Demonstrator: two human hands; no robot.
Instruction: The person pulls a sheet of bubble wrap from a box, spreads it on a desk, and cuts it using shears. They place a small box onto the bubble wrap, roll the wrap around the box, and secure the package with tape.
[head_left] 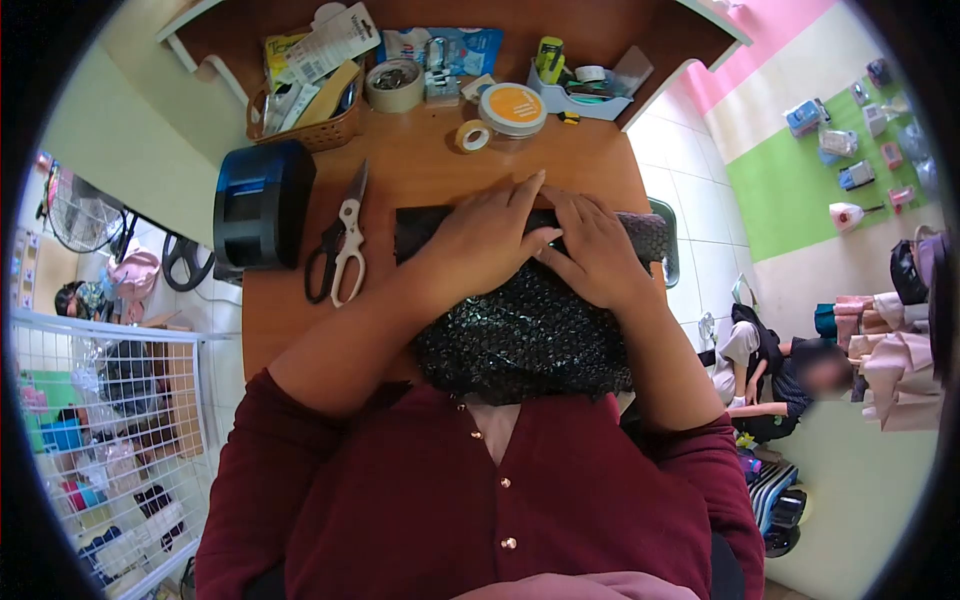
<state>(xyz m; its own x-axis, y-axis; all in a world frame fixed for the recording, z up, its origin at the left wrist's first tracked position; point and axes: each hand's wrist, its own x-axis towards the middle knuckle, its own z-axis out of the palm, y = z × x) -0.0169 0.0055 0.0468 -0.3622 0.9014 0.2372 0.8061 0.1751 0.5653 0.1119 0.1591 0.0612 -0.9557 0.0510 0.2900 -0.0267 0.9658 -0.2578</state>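
Observation:
Black bubble wrap [520, 345] lies over the near edge of the wooden desk, its far part folded or rolled into a flat dark bundle [645, 236]. My left hand [487, 235] rests flat on the left part of this bundle, fingers extended toward the back. Beside it, my right hand [593, 240] presses on the bundle with its fingers spread a little. The thumbs are close together. What is inside the wrap, if anything, is hidden. Scissors [346, 240] with one black and one white handle lie left of the bundle.
A black label printer [262, 205] stands at the desk's left. Behind are a wicker basket [310, 133], tape rolls [396, 88], a round orange-lidded tub [512, 108] and a pale tray [585, 103]. A white wire rack [200, 430] stands left; a seated person [785, 385] is at right.

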